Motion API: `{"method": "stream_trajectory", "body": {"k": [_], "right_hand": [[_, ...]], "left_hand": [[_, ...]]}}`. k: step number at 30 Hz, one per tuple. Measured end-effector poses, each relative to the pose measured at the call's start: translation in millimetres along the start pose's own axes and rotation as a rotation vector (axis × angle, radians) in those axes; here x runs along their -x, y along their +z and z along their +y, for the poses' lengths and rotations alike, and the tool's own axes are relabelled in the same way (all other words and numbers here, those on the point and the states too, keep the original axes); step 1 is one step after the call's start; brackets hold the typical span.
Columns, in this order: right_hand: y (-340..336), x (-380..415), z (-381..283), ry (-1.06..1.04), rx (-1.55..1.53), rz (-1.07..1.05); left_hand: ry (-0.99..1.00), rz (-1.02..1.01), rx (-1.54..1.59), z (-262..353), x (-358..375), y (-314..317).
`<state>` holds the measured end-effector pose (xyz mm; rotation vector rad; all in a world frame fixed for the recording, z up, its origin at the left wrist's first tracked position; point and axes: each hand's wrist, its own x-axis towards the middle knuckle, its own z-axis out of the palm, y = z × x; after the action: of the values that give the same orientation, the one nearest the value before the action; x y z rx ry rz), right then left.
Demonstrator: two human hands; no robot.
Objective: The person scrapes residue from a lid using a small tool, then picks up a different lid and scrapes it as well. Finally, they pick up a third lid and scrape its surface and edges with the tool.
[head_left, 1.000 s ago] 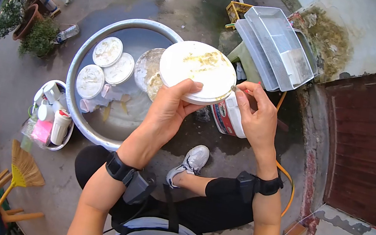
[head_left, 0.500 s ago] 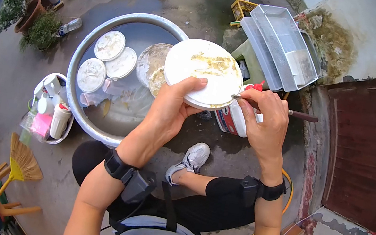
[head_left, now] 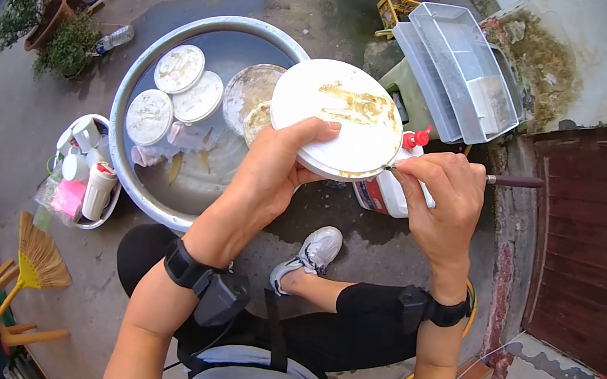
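My left hand (head_left: pixel 289 152) is closed on a round white lid (head_left: pixel 345 129), thumb on its top face and fingers beneath. Brown-yellow grime streaks the far half of that face. In my right hand (head_left: pixel 445 196) is a thin metal tool with a dark brown handle (head_left: pixel 515 181), pinched near its tip. The tip meets the lid's right rim; the fingers hide most of its metal part. Behind the lid, a large metal basin (head_left: pixel 119 152) of water holds several more stained lids (head_left: pixel 150 117), some overlapping.
A white jug with a red cap (head_left: pixel 416 138) stands just beyond my right hand. Clear plastic bins (head_left: pixel 457 71) rest on a stool at the upper right. Left of the basin sits a tub of cups (head_left: pixel 109 210). A broom (head_left: pixel 43 255) stands at the lower left.
My right hand and the tool have moved right and slightly down. The lid has shifted a little to the right, still in my left hand.
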<state>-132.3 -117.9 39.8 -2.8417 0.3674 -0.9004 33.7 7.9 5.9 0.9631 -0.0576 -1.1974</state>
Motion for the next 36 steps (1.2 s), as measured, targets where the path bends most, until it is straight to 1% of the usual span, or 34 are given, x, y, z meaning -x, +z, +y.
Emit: {"method": "stream_trajectory", "body": {"k": [3, 10, 12, 19, 25, 29, 31, 36], "right_hand": [[0.3, -1.4, 1.0, -0.052, -0.047, -0.014], [3.5, -1.3, -9.5, -0.059, -0.033, -0.028], [7.4, -0.8, -14.8, -0.093, -0.065, -0.027], [3.9, -0.1, -12.5, -0.079, -0.006, -0.010], [7.0, -2.6, -15.1, -0.101, -0.086, -0.035], [7.4, -0.2, -11.3, -0.046, -0.072, -0.005], [10.6, -0.1, -19.2, -0.024, -0.149, -0.025], [4.9, -0.2, -13.0, 0.023, -0.111, -0.031]], "left_hand": [[-0.005, 0.000, -0.025, -1.9, 0.9, -0.1], [0.011, 0.005, -0.020, -5.0, 1.7, 3.7], [0.011, 0.017, -0.026, -6.9, 1.1, 4.1], [0.013, 0.016, -0.013, -3.4, 2.4, 2.5], [0.007, 0.004, -0.004, -7.1, 1.9, 3.2], [0.035, 0.007, 0.004, -3.8, 5.0, 5.2], [0.039, 0.017, 0.023, -8.7, 4.8, 7.6], [0.085, 0.034, 0.018, -2.1, 6.0, 10.2]]}}
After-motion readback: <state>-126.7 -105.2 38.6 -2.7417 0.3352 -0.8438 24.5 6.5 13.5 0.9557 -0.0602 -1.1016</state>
